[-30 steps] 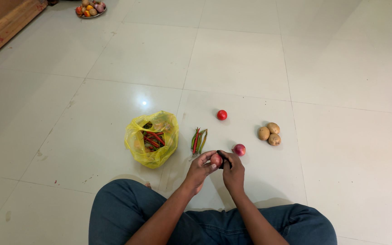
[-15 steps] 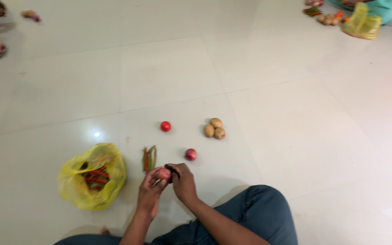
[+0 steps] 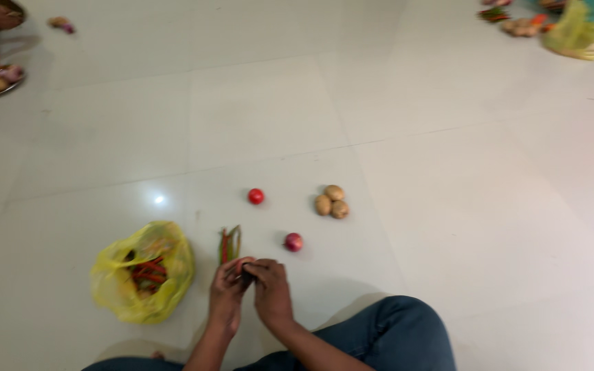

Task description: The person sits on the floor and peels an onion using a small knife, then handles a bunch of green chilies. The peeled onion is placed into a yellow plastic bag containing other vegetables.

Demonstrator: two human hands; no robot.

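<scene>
Head view: we pinch a reddish onion [image 3: 244, 263] between both grips, left hand [image 3: 226, 292] and right hand [image 3: 271, 294] pressed together around it above the tiled floor [image 3: 448, 206]. Just left lies a crumpled yellow plastic bag [image 3: 142, 271] of chillies; beyond, loose chillies [image 3: 229, 243], a second onion [image 3: 293, 242], tomato [image 3: 256, 196], potatoes [image 3: 331, 202]. Far right, another yellow bag [image 3: 573, 33].

Pale tiled floor [image 3: 448, 206] with yellow bag [image 3: 142, 271], chillies [image 3: 229, 244], tomato [image 3: 256, 196], potatoes [image 3: 331, 202], onion [image 3: 293, 242].

Bag [image 3: 142, 275] left of chillies [image 3: 229, 244], seemingly.
</scene>
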